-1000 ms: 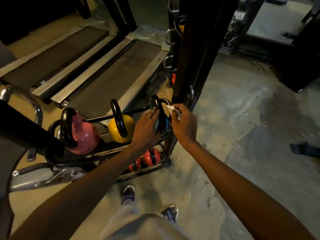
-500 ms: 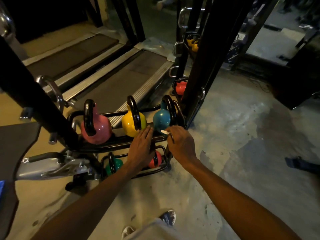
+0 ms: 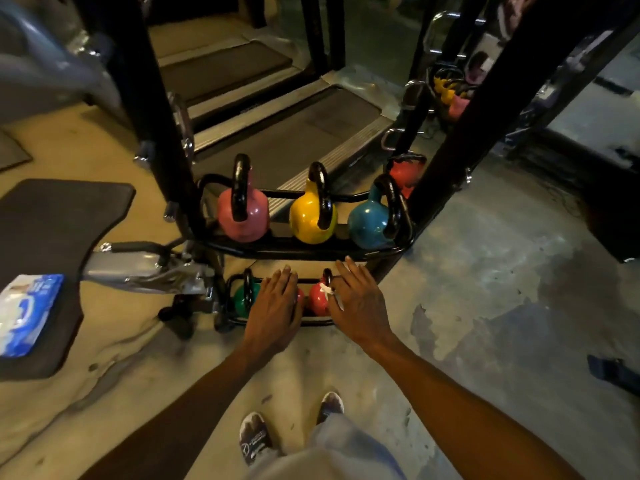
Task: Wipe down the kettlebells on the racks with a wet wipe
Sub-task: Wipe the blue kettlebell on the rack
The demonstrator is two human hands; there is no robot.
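Observation:
A black two-tier rack holds a pink kettlebell, a yellow kettlebell and a blue kettlebell on its top tier. On the lower tier sit a green kettlebell and a red kettlebell. My left hand hovers flat over the lower tier with straight fingers and hides most of another red bell. My right hand is beside the red kettlebell's handle, its thumb pinching a small white wet wipe against the fingers.
A blue-and-white wipes pack lies on a black padded seat at the left. Treadmills stand behind the rack, between black uprights. A second rack holds a red kettlebell. Concrete floor to the right; my shoes below.
Both hands have dropped from the blue kettlebell on the top tier to the lower tier. The wipe has stayed in my right hand. The view has pulled back and tilted down.

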